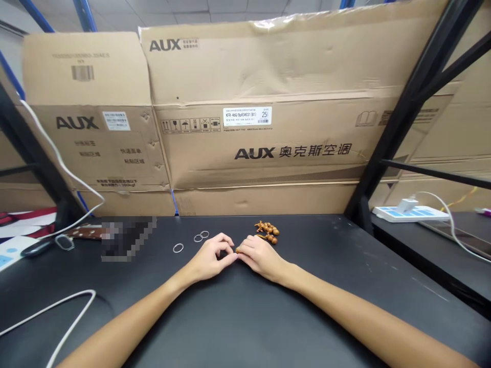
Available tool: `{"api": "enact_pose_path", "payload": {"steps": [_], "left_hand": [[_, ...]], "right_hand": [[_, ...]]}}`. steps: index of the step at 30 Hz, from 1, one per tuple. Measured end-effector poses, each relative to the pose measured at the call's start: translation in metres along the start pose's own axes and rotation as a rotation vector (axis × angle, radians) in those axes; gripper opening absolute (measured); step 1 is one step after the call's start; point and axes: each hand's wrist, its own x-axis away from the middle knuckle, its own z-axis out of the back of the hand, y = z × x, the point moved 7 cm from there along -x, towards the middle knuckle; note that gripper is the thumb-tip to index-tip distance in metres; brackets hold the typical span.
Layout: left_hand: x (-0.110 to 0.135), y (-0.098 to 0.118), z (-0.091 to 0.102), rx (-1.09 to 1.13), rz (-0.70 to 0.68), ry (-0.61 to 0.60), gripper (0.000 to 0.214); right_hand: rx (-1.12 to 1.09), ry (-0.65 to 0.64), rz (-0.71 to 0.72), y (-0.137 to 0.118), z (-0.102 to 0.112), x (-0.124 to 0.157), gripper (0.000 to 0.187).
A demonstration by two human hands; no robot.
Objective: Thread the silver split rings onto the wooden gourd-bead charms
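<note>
**Q:** What room is there on the bench?

**A:** From my station I read a black table [314,312], its far edge running along the foot of the cartons [245,66]. Open surface lies on the near side and to the right of the hands. A power strip [410,213] sits off to the right on a separate table [456,255].

**Q:** State of the hands?

**A:** The left hand [209,258] and right hand [261,258] are curled, not spread, with fingertips almost meeting at mid-table. A brown bead [238,250] touches the right hand's fingertips [241,250]; I cannot tell if it is pinched.

**Q:** Other items?

**A:** A clump of carved wooden beads [267,230] lies just beyond the right hand. Three metal rings [178,244] lie beyond the left hand, apart from it. A white cable [49,319] runs across the near left.
</note>
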Motion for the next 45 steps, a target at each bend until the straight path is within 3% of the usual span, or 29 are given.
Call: {"api": "enact_pose_path", "payload": {"steps": [9, 18, 28, 39, 45], "left_hand": [[-0.001, -0.005, -0.003, 0.047, -0.009, -0.033, 0.022], [0.0, -0.004, -0.003, 0.068, -0.019, -0.037, 0.019], [0.002, 0.005, -0.007, -0.055, -0.099, -0.045, 0.013], [0.001, 0.002, -0.006, -0.091, -0.109, -0.023, 0.013], [0.002, 0.004, -0.006, -0.095, -0.091, -0.021, 0.01]], "right_hand": [[0.037, -0.018, 0.038, -0.003, -0.001, 0.0, 0.03], [-0.118, 0.015, -0.119, 0.006, 0.002, 0.0, 0.02], [-0.242, -0.018, -0.132, 0.003, -0.001, 0.001, 0.014], [-0.247, 0.021, -0.294, 0.017, -0.003, 0.002, 0.016], [-0.32, 0.023, -0.239, 0.013, -0.001, 0.001, 0.016]]}}
